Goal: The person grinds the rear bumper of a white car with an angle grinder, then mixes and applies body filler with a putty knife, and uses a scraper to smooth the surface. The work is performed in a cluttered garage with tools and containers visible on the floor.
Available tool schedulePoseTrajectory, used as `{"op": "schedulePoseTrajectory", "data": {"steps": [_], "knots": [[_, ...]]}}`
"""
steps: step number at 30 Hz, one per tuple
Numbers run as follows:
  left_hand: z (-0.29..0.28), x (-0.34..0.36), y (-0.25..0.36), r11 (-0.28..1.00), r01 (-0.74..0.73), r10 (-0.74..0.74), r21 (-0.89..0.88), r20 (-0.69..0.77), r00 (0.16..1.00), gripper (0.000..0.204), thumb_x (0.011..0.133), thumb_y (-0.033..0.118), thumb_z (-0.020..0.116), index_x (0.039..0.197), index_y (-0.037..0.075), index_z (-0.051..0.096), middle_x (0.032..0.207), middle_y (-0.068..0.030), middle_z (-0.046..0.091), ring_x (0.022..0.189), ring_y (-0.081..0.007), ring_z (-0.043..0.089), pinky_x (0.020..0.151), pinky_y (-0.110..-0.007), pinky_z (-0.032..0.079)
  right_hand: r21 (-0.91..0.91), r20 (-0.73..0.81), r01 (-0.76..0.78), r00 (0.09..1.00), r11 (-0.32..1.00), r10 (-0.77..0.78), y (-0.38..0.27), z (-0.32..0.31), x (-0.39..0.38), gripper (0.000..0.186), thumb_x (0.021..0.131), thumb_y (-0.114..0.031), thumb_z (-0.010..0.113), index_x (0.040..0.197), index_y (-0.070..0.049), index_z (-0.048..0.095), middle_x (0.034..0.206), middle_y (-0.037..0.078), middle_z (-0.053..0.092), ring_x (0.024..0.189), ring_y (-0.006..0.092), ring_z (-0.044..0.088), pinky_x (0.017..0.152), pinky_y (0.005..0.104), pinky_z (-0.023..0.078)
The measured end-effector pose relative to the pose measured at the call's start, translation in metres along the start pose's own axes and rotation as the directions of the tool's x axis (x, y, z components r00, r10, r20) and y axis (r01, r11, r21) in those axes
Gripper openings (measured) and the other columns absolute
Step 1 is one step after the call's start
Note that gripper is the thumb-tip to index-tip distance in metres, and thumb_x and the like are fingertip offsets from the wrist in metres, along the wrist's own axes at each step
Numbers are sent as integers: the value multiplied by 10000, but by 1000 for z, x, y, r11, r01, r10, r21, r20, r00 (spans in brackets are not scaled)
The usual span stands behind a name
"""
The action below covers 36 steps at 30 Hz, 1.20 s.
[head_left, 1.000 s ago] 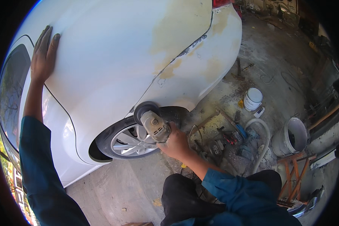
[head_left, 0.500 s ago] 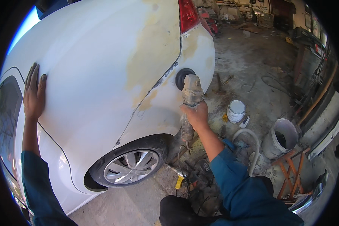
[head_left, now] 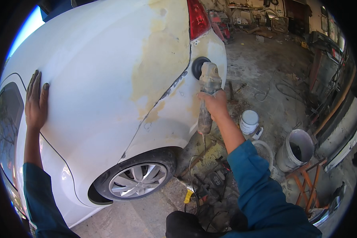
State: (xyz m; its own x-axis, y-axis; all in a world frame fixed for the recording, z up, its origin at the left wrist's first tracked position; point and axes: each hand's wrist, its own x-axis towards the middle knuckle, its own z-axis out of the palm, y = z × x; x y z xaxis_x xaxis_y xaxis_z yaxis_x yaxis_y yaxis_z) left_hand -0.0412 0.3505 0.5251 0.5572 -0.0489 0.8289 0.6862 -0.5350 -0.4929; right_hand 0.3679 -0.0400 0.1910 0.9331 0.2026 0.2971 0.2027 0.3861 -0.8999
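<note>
Your right hand [head_left: 215, 104] is clamped around the dusty body of an angle grinder [head_left: 207, 95], fingers wrapped tight about its middle. The tool stands nearly upright, its black disc [head_left: 198, 67] pressed against the rear corner of the white car [head_left: 99, 79], just below the red tail light [head_left: 197, 18]. A thin cord hangs from the grinder's lower end toward the floor.

Your left hand [head_left: 36, 101] lies flat and open on the car's side panel, fingers spread and pointing up, near the edge of the side window [head_left: 7, 127]. It holds nothing; it only presses on the paint.

Between your hands the panel carries a broad yellowish patch of filler [head_left: 162, 55] that runs down from the top edge toward the seam above the rear wheel [head_left: 137, 178].

The concrete floor [head_left: 265, 67] is stained and littered. Beside the wheel, a tangle of dark tools and cables [head_left: 210, 186] lies on it. Near your right forearm stands a small white tin [head_left: 248, 122] with a closed lid, and farther right a larger grey bucket [head_left: 296, 148], open, beside an orange metal stand [head_left: 307, 186]. Workshop clutter fills the far wall at the top right, too small to tell apart.
</note>
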Motion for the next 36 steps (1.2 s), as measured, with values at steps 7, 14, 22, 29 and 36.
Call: {"op": "schedulePoseTrajectory", "data": {"steps": [7, 14, 22, 29, 36], "knots": [[-1, -1, 7, 1000, -5, 5, -25, -14, 1000, 692, 1180, 553, 429, 1692, 90, 478, 1739, -162, 476, 1628, -374, 414, 1337, -490, 341, 103, 70, -97, 993, 990, 90, -2, 0, 6, 322, 797, -79, 851, 1082, 24, 743, 1007, 118, 768, 850, 248, 749, 769, 437, 603], [-1, -3, 5, 1000, 8, -8, 17, -14, 1000, 674, 1182, 532, 441, 1680, 81, 494, 1723, -170, 497, 1616, -371, 437, 1329, -491, 359, 180, 114, -76, 992, 981, 56, -14, 7, 5, 274, 814, -79, 838, 1050, 24, 745, 916, 117, 756, 790, 239, 738, 731, 422, 595], [1, -2, 5, 1000, 8, -7, 27, -17, 1000, 673, 1176, 536, 450, 1684, 97, 494, 1735, -153, 484, 1620, -363, 433, 1320, -507, 376, 259, 69, -129, 991, 957, 115, -22, 6, 16, 206, 826, -52, 831, 996, 30, 748, 891, 128, 752, 739, 262, 735, 670, 436, 594], [-3, -2, 15, 999, 30, -30, -26, 0, 1000, 690, 1173, 552, 449, 1696, 102, 475, 1745, -155, 470, 1624, -360, 427, 1326, -506, 366, 254, 59, -130, 991, 958, 118, -24, 5, 24, 226, 839, -38, 822, 1034, 42, 744, 910, 131, 750, 761, 266, 743, 683, 436, 601], [-2, -5, 3, 999, 17, -18, -31, -4, 1000, 693, 1172, 564, 445, 1700, 115, 472, 1744, -160, 470, 1630, -362, 416, 1327, -525, 358, 246, 94, -109, 992, 963, 88, -39, 16, 18, 216, 835, -44, 814, 1021, 31, 736, 894, 126, 747, 721, 261, 730, 672, 421, 597]]}}
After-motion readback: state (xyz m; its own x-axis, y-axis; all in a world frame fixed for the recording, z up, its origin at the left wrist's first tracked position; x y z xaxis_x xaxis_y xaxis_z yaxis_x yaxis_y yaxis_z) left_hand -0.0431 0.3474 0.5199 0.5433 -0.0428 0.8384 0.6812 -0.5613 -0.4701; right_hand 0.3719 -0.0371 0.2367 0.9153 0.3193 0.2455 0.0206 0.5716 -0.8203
